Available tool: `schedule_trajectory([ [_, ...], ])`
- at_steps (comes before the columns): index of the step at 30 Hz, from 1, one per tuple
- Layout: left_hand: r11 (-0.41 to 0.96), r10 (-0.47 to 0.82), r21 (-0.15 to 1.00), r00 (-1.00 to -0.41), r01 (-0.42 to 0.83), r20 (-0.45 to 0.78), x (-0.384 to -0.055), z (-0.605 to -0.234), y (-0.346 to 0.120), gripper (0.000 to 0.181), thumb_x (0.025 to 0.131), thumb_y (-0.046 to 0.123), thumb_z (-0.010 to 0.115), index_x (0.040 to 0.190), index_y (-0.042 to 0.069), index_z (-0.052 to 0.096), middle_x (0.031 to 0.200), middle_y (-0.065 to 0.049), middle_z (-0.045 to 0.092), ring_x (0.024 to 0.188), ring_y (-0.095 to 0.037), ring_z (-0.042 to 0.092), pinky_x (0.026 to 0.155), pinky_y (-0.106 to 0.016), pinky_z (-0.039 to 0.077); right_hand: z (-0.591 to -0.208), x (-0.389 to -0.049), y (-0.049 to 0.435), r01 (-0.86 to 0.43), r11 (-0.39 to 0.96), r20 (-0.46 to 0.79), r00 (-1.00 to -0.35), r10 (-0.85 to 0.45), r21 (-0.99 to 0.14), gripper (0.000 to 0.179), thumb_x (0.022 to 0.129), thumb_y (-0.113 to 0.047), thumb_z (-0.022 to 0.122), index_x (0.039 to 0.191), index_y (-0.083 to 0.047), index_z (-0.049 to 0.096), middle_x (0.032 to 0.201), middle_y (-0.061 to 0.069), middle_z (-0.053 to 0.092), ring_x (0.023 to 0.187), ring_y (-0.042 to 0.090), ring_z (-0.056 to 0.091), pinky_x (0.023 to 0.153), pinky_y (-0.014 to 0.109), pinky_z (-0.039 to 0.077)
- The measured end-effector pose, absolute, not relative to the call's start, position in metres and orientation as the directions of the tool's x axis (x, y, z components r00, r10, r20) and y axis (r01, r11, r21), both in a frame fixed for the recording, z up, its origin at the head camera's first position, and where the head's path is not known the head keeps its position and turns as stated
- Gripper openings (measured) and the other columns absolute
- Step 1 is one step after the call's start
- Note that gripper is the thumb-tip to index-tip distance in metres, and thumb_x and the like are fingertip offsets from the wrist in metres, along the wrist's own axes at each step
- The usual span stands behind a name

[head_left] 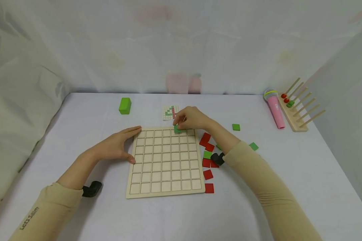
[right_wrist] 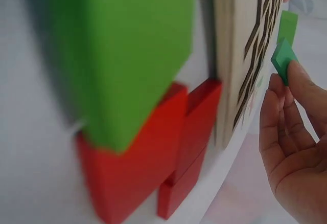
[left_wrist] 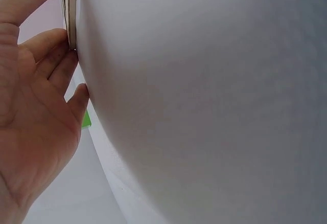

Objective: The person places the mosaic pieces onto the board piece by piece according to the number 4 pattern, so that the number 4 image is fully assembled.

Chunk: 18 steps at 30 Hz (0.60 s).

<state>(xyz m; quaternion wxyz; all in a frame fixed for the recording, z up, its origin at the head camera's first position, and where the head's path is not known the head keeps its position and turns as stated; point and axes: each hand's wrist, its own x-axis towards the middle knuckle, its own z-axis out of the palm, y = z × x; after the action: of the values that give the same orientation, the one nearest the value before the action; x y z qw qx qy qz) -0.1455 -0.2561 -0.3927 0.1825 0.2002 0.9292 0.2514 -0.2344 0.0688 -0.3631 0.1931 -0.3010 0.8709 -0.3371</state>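
A square wooden grid board (head_left: pixel 166 159) lies flat on the white table, its visible squares bare. My left hand (head_left: pixel 116 145) rests against the board's left edge, thumb and fingers spread; the left wrist view shows the fingertips at the board's side. Above the board's far edge, right of its middle, my right hand (head_left: pixel 193 118) pinches a green square tile (right_wrist: pixel 283 60) between thumb and fingers. Just behind the board lies a small pattern card (head_left: pixel 167 113) printed in green and red, partly covered by the right hand. Several red tiles (head_left: pixel 209 188) and a green tile (head_left: pixel 207 154) lie along the board's right side.
A green block (head_left: pixel 125 106) stands back left. Two loose green tiles (head_left: pixel 236 127) lie to the right, near the right forearm. At the far right are a pink toy microphone (head_left: pixel 276 110) and a wooden peg rack (head_left: pixel 298 125) with a few red and green beads.
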Motion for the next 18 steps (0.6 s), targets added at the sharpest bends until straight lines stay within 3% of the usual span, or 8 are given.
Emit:
schedule_trajectory([
  [18, 0.795, 0.469, 0.537, -0.848, 0.282, -0.248, -0.145, -0.390, -0.256, 0.126, 0.058, 0.048, 0.092, 0.158, 0.013, 0.024, 0.167, -0.009, 0.020, 0.154, -0.038, 0.017, 0.121, -0.060, 0.023, -0.363, -0.228, 0.052, -0.377, 0.656, -0.192, -0.757, -0.625, -0.654, 0.008, 0.088, -0.012, 0.074, 0.096, -0.011, 0.076, 0.091, 0.004, 0.074, 0.084, 0.014, 0.064, 0.081, 0.027, 0.052],
])
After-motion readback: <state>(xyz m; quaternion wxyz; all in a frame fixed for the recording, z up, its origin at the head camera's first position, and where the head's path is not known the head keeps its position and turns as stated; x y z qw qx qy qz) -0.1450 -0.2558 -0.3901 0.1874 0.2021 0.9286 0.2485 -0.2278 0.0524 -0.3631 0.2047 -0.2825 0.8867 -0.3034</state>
